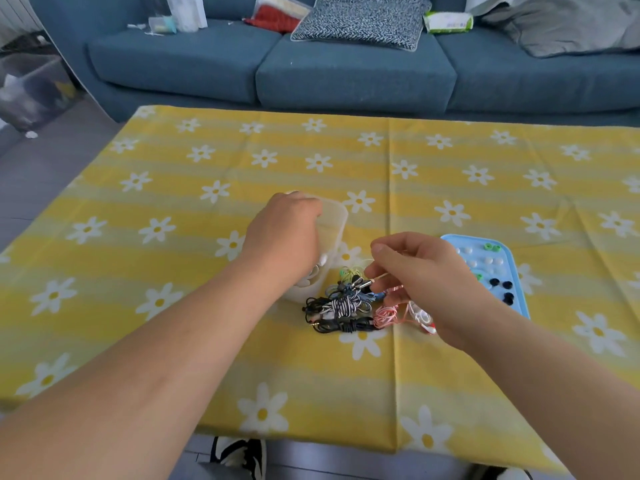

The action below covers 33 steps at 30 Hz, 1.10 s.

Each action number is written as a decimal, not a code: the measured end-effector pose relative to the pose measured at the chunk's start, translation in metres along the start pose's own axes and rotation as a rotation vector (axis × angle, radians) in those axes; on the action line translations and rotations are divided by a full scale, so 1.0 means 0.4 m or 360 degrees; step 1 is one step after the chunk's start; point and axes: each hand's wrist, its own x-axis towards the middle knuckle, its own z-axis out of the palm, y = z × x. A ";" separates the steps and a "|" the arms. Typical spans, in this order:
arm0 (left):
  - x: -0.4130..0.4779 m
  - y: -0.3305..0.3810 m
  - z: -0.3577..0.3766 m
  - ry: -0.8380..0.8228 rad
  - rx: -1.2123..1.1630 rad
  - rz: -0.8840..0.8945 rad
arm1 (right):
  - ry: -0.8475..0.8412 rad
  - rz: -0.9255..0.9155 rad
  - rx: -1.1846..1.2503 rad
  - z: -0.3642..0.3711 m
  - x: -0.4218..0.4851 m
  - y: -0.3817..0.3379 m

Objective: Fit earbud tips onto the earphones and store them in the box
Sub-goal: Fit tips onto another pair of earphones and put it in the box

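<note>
Centrally, tangled multicoloured earphones [341, 308]; right hand [426, 278] pinch on cable [379, 277], left hand [284, 237] round box [334, 216].

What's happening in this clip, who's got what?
A person sits at a table with a daisy tablecloth. The left hand reaches into a translucent box; its fingers are hidden, so what it holds is unclear. The right hand pinches a thin cord above a pile of bundled earphones beside the box. A blue tray of loose tips lies to the right, untouched.
</note>
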 end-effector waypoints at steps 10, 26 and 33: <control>-0.146 0.154 -0.002 -0.0952 0.0231 0.0497 | 0.0017 0.0066 -0.0304 -0.057 -0.022 0.032; -0.124 0.186 -0.116 -0.0055 -0.0168 0.0334 | -0.0329 0.0008 -0.0752 -0.090 -0.070 0.054; -0.091 0.222 -0.179 0.0169 -0.0692 0.0012 | -0.0176 -0.0137 -0.0409 -0.090 -0.067 0.052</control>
